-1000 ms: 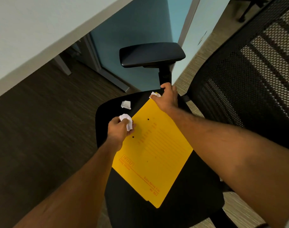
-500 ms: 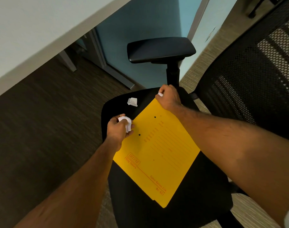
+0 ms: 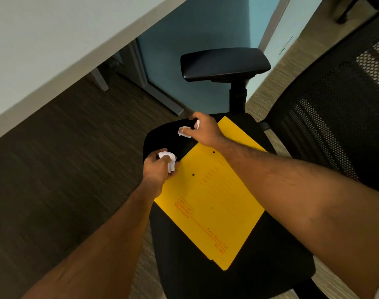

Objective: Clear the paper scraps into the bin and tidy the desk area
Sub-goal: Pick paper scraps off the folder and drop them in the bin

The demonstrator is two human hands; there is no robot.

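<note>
While folder (image 3: 216, 201) covers seat (image 3: 270, 266) | left grip (image 3: 158, 169) clutches scrap (image 3: 170, 159) | right grip (image 3: 203, 129) pinches second scrap (image 3: 184, 132) near edge

We count: three paper scraps (image 3: 168, 160), one yellow folder (image 3: 216, 208), one chair (image 3: 205, 277), one armrest (image 3: 225, 63), one counter (image 3: 43, 39), two hands: left hand (image 3: 157, 171), right hand (image 3: 205, 130).

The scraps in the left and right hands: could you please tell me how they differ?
The left scrap looks larger than the right scrap. The left hand curls round its scrap by the folder; the right hand pinches its scrap over the seat. Both are white and crumpled.
</note>
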